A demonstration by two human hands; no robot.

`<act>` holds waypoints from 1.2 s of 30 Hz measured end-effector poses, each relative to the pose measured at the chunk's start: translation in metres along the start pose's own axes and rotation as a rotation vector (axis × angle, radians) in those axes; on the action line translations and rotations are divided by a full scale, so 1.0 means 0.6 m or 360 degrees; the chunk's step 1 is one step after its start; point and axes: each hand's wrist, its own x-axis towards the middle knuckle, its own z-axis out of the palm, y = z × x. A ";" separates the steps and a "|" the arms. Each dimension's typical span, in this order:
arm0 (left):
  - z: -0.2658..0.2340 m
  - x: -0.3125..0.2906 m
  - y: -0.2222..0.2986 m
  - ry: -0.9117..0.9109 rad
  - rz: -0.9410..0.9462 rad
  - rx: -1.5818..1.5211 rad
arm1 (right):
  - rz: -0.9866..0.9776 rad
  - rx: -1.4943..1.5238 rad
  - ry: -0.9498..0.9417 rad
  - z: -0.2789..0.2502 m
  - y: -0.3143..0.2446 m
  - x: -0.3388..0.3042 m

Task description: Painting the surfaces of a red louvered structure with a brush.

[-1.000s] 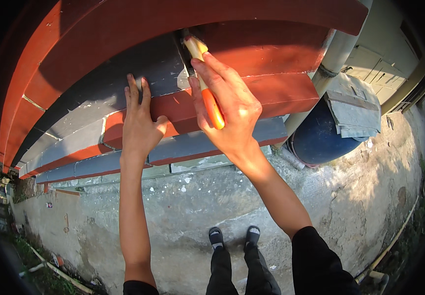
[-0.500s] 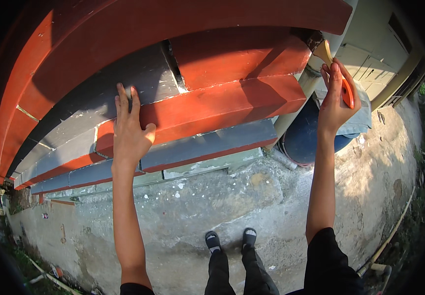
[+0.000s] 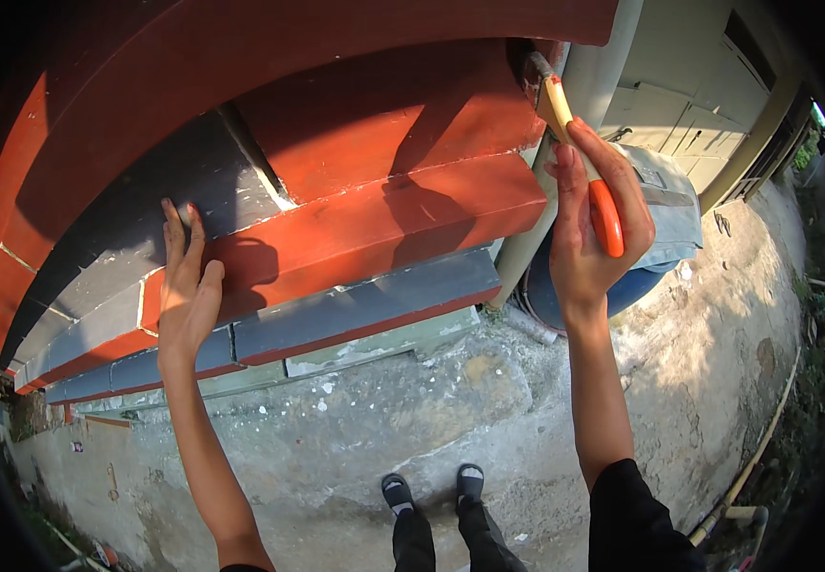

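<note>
Site: outdoor, sunlit concrete ground (image 3: 489,410), worn and patchy, w/ pale specks near the stepped base. Structure runs across upper left: dark red overhang (image 3: 336,24), red panel (image 3: 355,124) beneath it, grey panel (image 3: 174,181) to the left, red ledge (image 3: 451,205) below.

Tool: paintbrush (image 3: 558,103), in right hand (image 3: 584,272), fingers closed round handle, orange end toward palm. Head is up at far R end of red panel, under the overhang; contact w/ surface can't be confirmed. Left hand (image 3: 184,310) is open, fingers extended up across the red ledge toward the grey panel, thumb apart; no tool seen in it.

Risks (judgement):
1. Stray marks on pale pipe (image 3: 603,67), which stands just beside the brush; cause: tight corner, small slip of wrist.
2. Missed or uneven spots; cause: corner is dark, overhang shades it, and arm shadow falls on red panel.
3. Smudging under L fingertips, if coating there is wet (can't tell).
4. Grit in bristles; cause: chipped, rough edges at the corner.

Surface: grey panel scuffed w/ light scratches; open joint (image 3: 250,143) betw. grey and red panels, whitish at lower end.

Surroundings: blue drum (image 3: 543,286) w/ grey-blue cover (image 3: 672,221), R of ledge; pale wall (image 3: 660,114) behind; greenery at far R edge.
</note>
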 end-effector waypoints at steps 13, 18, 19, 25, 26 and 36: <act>0.009 -0.005 0.005 0.0076 0.0044 0.0064 | -0.0357 -0.0090 0.0029 0.011 0.008 0.010; 0.003 -0.007 0.016 0.0066 0.0070 0.0074 | -0.0366 -0.0322 0.0071 0.061 0.025 0.024; 0.013 -0.003 0.005 0.0095 0.0104 0.0099 | -0.0422 -0.0202 -0.0037 0.088 0.014 0.004; -0.004 -0.010 0.013 0.0096 0.0068 0.0140 | -0.0471 0.0256 -0.0284 0.052 -0.019 -0.014; -0.010 -0.013 0.020 0.0055 0.0043 0.0042 | -0.0411 0.0116 -0.0098 0.036 -0.006 -0.002; 0.005 -0.006 0.005 0.0066 0.0119 0.0124 | -0.0472 0.0266 -0.0314 0.098 -0.006 -0.019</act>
